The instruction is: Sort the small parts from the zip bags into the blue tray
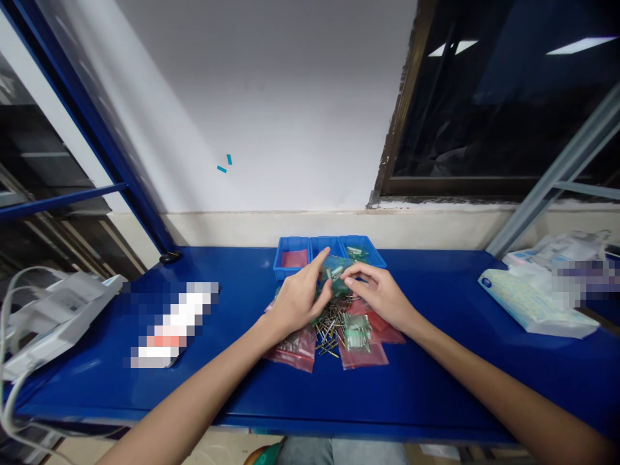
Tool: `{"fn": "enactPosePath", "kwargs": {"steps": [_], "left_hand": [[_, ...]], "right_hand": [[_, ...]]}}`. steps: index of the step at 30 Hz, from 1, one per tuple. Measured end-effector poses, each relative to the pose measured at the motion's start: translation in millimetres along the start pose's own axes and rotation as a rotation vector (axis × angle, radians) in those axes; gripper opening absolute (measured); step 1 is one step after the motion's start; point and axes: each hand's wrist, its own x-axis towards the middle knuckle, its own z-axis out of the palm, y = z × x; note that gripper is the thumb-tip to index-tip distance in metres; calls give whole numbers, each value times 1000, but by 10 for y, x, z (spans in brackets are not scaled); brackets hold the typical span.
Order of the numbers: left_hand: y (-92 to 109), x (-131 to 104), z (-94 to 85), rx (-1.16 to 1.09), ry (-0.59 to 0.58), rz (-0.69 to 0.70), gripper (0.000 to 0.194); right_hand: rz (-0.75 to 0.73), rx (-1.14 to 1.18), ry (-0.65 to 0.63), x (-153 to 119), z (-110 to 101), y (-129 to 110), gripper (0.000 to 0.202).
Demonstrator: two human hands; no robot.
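Legs in grey show below the near edge of a blue table. On it, nearest, lie a pink bag at left and another pink bag, with pale pieces on it, at right; loose metal pins are heaped between them, and a red bag lies under the right forearm side. Just above the heap, a small green bag with pale pieces inside is held between the two hands. The left hand grips its left side, index finger stretched up and thumb against the plastic; the right hand pinches its right side between thumb and curled fingers. A blurred-out item lies to the left, a tissue pack well to the right. Just beyond the hands stand three blue trays in a row, pink material in the left one, green bagging in the right. Behind rises a pale wall, with a dark window at right
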Motion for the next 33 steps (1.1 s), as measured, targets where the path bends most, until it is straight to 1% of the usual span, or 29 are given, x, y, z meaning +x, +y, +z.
{"fn": "enactPosePath", "kwargs": {"steps": [2,6,9,10,13,16,19,23,25,28,31,33], "left_hand": [[1,4,-2,-6,-11,-19,59],[-4,8,-10,-3,-41,35,50],[-24,-2,7,22,-55,43,54],[-31,-6,15,29,-62,38,52],[-40,-8,30,20,-84,30,38],[-26,6,28,14,-107,1,27],[-7,19,23,20,-106,-58,28],[-11,27,26,-89,-49,-140,23],[-20,27,33,-149,-28,-168,27],[-23,27,50,-225,-30,-184,32],[-13,28,70,-275,-26,-173,37],[-10,27,78,-288,-22,-161,36]], "right_hand": [[12,9,17,-2,-6,14,13],[48,75,44,1,-26,19,16],[50,117,57,6,-30,23,23],[49,114,64,7,-28,28,24],[69,60,84,4,-19,56,23],[76,-66,97,-1,-17,95,17],[28,-182,140,4,-25,122,18],[11,-210,160,18,-29,104,20],[22,-196,156,22,-23,79,20],[67,-136,122,23,-9,40,22],[140,-24,80,18,3,15,23],[195,59,72,13,10,11,22]]}}
